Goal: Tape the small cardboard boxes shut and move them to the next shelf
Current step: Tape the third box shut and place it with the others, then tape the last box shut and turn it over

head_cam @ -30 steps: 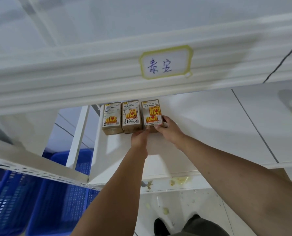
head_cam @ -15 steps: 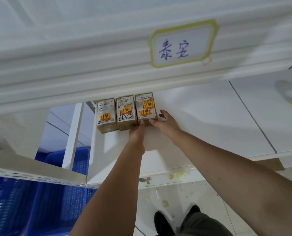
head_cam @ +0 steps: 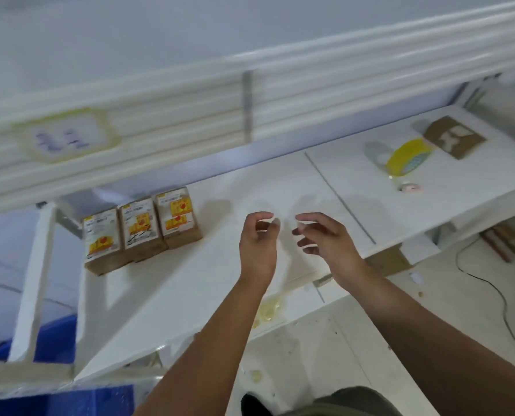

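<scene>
Three small cardboard boxes with yellow and white labels stand in a tight row on the white shelf [head_cam: 226, 283]: the left box [head_cam: 101, 240], the middle box [head_cam: 140, 228] and the right box [head_cam: 176, 216]. My left hand [head_cam: 257, 246] and my right hand [head_cam: 325, 240] hover above the shelf to the right of the row, fingers loosely curled, holding nothing and touching no box. Farther right on the shelf lie a yellow tape roll [head_cam: 409, 157] and an unsealed cardboard box [head_cam: 454, 136].
A small pink object [head_cam: 410, 188] lies near the tape roll. The upper shelf's front rail carries a yellow-framed label [head_cam: 67, 136]. Blue crates [head_cam: 55, 340] sit at the lower left. A black cable [head_cam: 496, 289] runs over the floor at right.
Both hands have let go of the right box and pulled back to the right. The view has swung right, bringing the tape roll and the other box into sight.
</scene>
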Action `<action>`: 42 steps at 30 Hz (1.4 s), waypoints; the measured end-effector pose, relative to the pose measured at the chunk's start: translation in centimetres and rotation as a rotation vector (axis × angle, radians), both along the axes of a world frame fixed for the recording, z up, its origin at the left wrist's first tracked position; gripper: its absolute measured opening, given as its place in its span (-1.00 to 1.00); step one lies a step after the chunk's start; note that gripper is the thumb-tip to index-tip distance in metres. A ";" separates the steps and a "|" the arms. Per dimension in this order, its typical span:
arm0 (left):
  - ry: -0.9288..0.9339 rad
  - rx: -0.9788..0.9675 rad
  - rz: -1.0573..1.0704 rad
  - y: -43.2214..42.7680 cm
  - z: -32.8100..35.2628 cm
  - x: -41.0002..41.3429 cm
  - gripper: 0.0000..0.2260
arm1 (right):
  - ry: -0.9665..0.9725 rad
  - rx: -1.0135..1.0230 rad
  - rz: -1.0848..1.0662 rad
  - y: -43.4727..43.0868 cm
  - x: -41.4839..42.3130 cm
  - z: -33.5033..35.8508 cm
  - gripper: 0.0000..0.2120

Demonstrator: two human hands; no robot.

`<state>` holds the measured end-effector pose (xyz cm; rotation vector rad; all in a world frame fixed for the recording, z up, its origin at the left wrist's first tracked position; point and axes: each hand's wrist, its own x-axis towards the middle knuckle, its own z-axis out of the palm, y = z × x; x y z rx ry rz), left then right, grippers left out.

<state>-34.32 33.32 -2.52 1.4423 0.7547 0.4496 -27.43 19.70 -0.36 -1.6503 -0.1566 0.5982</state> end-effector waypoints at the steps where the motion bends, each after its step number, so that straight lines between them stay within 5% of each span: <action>1: -0.022 0.016 -0.054 -1.4 0.8 1.1 -0.92 | -0.024 0.004 -0.021 -1.6 0.7 0.6 -0.84; 19: -0.134 -0.054 -0.399 -33.2 5.8 19.8 -0.91 | -0.096 0.046 -0.288 -32.4 15.1 5.5 -0.88; 42: 0.167 -0.084 -0.242 -37.5 -2.2 43.6 -0.86 | 0.070 -0.091 -0.314 -41.7 39.9 1.1 -0.84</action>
